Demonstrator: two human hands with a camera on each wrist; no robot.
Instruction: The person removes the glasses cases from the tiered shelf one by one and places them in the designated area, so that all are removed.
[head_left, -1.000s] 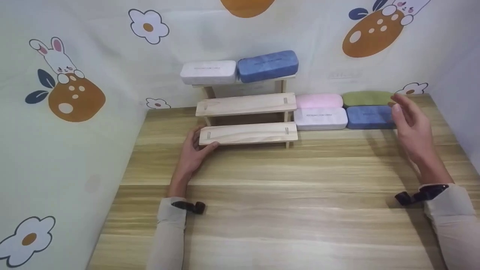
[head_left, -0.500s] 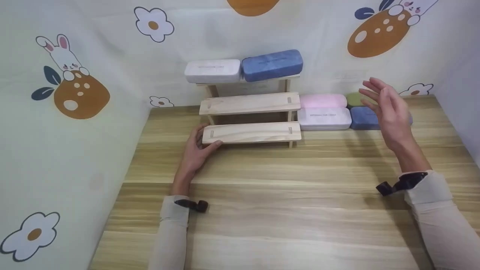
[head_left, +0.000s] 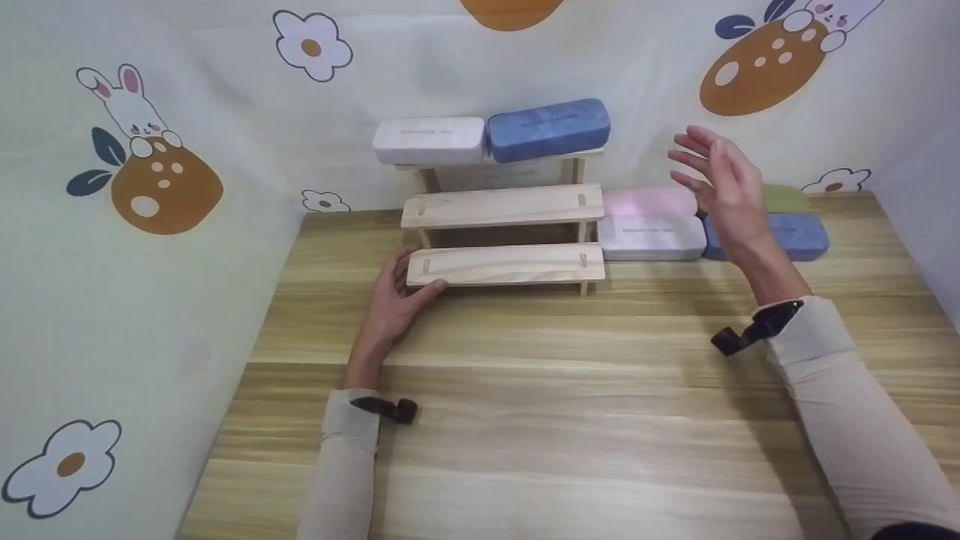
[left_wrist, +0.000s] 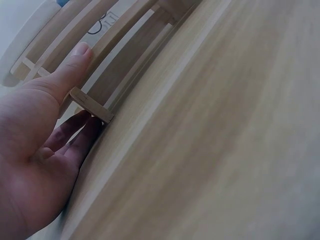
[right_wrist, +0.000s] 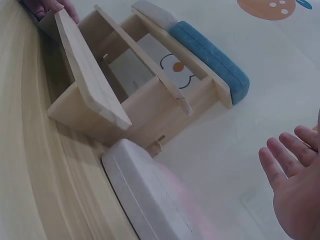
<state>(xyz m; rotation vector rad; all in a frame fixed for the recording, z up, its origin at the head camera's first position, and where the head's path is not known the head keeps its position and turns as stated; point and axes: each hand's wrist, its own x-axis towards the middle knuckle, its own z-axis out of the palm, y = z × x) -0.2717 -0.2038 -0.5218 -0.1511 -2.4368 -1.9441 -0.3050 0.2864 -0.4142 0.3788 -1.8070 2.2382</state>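
Observation:
A three-tier wooden stepped rack point(head_left: 506, 264) stands against the back wall. My left hand point(head_left: 392, 301) grips the left end of its lowest step, thumb along the front edge and fingers behind, as the left wrist view also shows. On the top tier lie a white glasses case point(head_left: 429, 140) and a blue glasses case point(head_left: 550, 130), the blue one slightly askew. My right hand point(head_left: 729, 186) is raised with fingers spread and holds nothing. In the head view it overlaps a pink case point(head_left: 649, 202), a green case point(head_left: 786, 199) and a second blue case point(head_left: 797, 237).
A second white case point(head_left: 651, 238) sits on the table right beside the rack, in front of the pink one. The two lower tiers are bare wood. A patterned cloth wall point(head_left: 360, 90) closes off the back and left of the wood-grain table point(head_left: 525, 420).
My right hand has moved left and upward, from beside the green and second blue cases toward the rack. The left hand keeps its grip on the rack; the head view has shifted slightly.

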